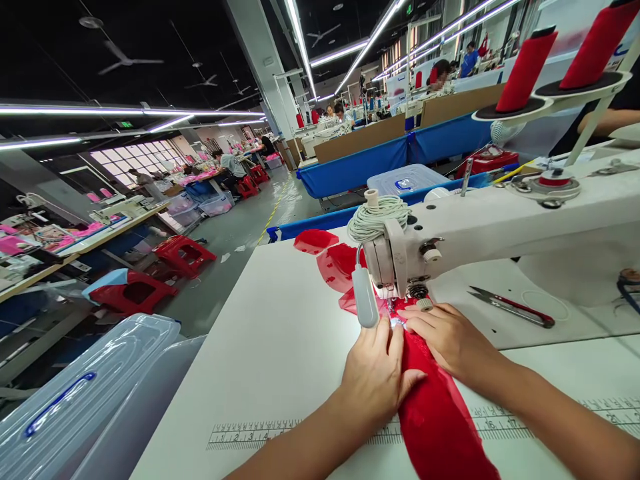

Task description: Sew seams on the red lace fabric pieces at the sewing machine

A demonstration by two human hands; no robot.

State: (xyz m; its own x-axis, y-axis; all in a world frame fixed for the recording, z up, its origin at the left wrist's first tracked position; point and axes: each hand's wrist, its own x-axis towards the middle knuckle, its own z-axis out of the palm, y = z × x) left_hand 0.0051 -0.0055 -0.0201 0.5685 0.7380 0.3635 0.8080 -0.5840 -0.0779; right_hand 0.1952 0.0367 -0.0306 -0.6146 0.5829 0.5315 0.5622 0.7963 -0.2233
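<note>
A strip of red fabric (435, 413) runs from the table's front edge up under the needle area of a white sewing machine (480, 227). My left hand (373, 370) lies on the fabric's left side, fingers stretched toward the presser foot (391, 305), thumb out over the cloth. On the right side, my right hand (445, 333) rests flat with its fingertips close to the foot. Both hands press the cloth down rather than wrap around it. Behind the needle, more red sheer pieces (340, 263) lie on the table. A small grey lamp (365, 297) hides part of the needle area.
Thread snips (513, 307) lie on the machine bed at the right. A printed ruler scale (250, 435) crosses the white table (280, 320). Red thread cones (527, 70) stand above. A lidded clear bin (85, 387) sits left; red stools (130, 290) and people at machines are beyond.
</note>
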